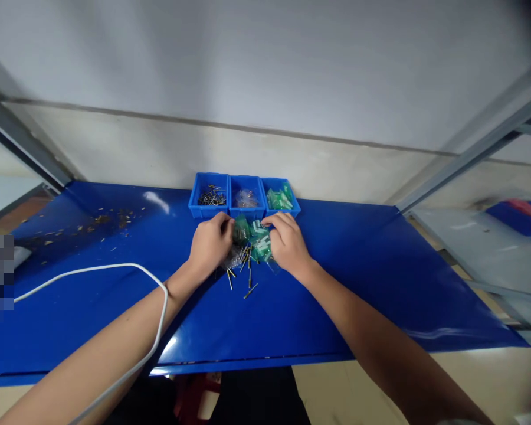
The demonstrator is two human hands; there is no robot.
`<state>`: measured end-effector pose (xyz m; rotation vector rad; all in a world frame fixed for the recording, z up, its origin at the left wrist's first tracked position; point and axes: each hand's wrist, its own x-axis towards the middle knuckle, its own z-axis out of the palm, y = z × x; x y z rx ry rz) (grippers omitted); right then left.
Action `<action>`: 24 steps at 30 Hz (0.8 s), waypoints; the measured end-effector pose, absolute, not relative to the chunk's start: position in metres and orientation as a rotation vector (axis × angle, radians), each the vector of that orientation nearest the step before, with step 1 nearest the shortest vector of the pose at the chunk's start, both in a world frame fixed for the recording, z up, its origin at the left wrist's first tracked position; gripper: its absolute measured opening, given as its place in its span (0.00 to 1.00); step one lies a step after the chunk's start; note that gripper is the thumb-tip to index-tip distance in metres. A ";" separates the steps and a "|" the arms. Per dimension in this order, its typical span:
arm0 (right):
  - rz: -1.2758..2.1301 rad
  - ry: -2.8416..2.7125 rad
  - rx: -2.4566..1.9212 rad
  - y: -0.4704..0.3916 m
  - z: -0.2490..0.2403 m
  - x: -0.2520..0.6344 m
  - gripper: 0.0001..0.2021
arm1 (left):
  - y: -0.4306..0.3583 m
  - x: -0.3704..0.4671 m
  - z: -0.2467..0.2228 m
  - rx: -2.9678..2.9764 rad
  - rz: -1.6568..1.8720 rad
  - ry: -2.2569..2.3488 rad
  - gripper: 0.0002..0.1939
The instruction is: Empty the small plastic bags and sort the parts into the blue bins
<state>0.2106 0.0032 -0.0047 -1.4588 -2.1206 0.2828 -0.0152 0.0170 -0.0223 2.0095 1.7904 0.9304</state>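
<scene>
A small heap of parts lies on the blue table between my hands. In it are green plastic bags (261, 243) with whitish pieces, a transparent bag (235, 257), and several loose metal pins (249, 273) with brass-coloured parts. My left hand (211, 241) is at the heap's left side, its fingers curled together against the green plastic; what they pinch is hidden. On the other side, my right hand (288, 241) rests at the edge of the green bags, with its index finger and thumb bent and apart.
Behind the heap stand three blue bins: the left bin (194, 200) with metal pins, the middle bin (248, 211) with transparent bags, the right bin (294, 208) with green bags. Brown debris (100, 221) litters the table's left side. A white cable (164, 301) crosses my left forearm.
</scene>
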 end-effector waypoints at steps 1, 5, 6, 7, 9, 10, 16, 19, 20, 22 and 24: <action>0.245 -2.153 -1.565 0.001 0.001 0.213 0.21 | 0.016 -0.016 -0.022 2.008 0.928 1.790 0.14; 0.119 -2.208 -2.113 -0.013 0.017 0.214 0.17 | 0.015 -0.017 -0.022 2.043 0.908 1.783 0.14; 0.123 -2.235 -2.178 -0.016 0.018 0.213 0.18 | 0.016 -0.017 -0.021 2.060 0.907 1.786 0.14; 0.136 -2.266 -2.208 -0.018 0.019 0.212 0.19 | 0.016 -0.016 -0.021 2.080 0.906 1.794 0.14; 0.168 -2.308 -2.205 -0.020 0.019 0.211 0.20 | 0.016 -0.016 -0.020 2.121 0.895 1.817 0.14; 0.181 -2.312 -2.194 -0.020 0.018 0.211 0.20 | 0.015 -0.016 -0.019 2.140 0.887 1.826 0.14; 0.314 -2.294 -2.086 -0.011 0.007 0.218 0.21 | 0.011 -0.014 -0.014 2.177 0.889 1.859 0.14; 0.433 -2.250 -2.050 -0.006 0.000 0.222 0.24 | 0.009 -0.014 -0.014 2.157 0.895 1.878 0.14; 0.455 -2.245 -2.026 -0.004 -0.003 0.223 0.25 | 0.009 -0.014 -0.014 2.149 0.897 1.881 0.13; 0.464 -2.259 -1.969 -0.001 -0.010 0.226 0.26 | 0.009 -0.014 -0.013 2.140 0.902 1.883 0.13; 0.448 -2.283 -1.911 0.002 -0.017 0.228 0.26 | 0.009 -0.014 -0.013 2.143 0.907 1.879 0.12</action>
